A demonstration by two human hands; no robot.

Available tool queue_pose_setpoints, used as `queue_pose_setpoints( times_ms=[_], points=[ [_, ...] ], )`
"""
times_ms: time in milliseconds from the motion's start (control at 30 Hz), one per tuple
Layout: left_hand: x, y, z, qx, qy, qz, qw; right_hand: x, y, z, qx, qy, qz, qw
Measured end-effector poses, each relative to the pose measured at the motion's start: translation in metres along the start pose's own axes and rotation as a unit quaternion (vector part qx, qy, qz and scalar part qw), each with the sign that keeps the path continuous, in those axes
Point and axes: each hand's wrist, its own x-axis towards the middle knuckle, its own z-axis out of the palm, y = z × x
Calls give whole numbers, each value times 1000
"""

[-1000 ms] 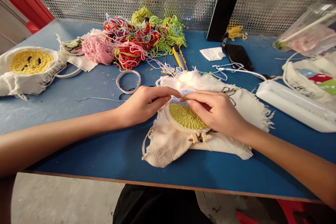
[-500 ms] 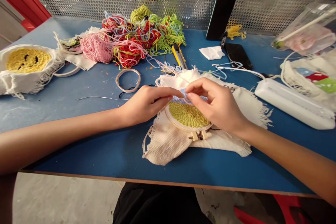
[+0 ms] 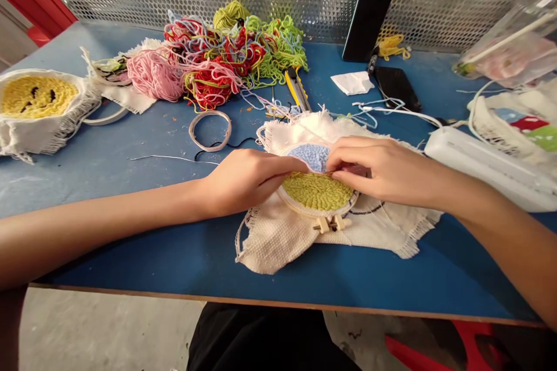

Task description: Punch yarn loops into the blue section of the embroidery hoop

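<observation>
An embroidery hoop [image 3: 300, 211] lies on the table, clamping frayed white cloth [image 3: 278, 243]. Inside its ring are a looped yellow-green area [image 3: 319, 191] and a light blue area [image 3: 310, 156] above it. A pale pink yarn strand [image 3: 319, 172] runs between my fingertips along the border of the two colours. My left hand [image 3: 252, 179] pinches one end of that stretch, its fingertips down at the hoop's left side. From the right, my right hand [image 3: 374, 165] pinches the strand between thumb and fingers; its curled fingers hide part of the hoop.
Behind the hoop are a tangled yarn heap [image 3: 230, 58], a yellow utility knife [image 3: 297, 90] and a loose ring [image 3: 210, 131]. A phone [image 3: 372, 11] leans on the perforated panel. A white device [image 3: 491, 168] sits at right, a yellow smiley piece [image 3: 39, 97] at left.
My right hand has moved right and turned flatter, drawing the pink yarn across the hoop. The light blue area shows more. My left hand has stayed nearly in place.
</observation>
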Motion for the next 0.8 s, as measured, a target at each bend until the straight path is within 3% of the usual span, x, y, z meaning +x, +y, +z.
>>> queue_pose_setpoints(
  times_ms=[133,300,400,533,800],
  points=[
    [2,0,8,10,-1,10,1000,2,-2,11,35,57,-10,998],
    [2,-4,16,12,19,3,1000,4,-3,26,86,133,33,987],
    [0,-4,17,16,35,4,999,5,-5,30,110,152,57,981],
    [-1,0,16,10,15,18,1000,4,-9,31,122,171,79,974],
    [4,-3,18,36,63,-56,996,2,-15,33,125,179,88,972]
  ],
)
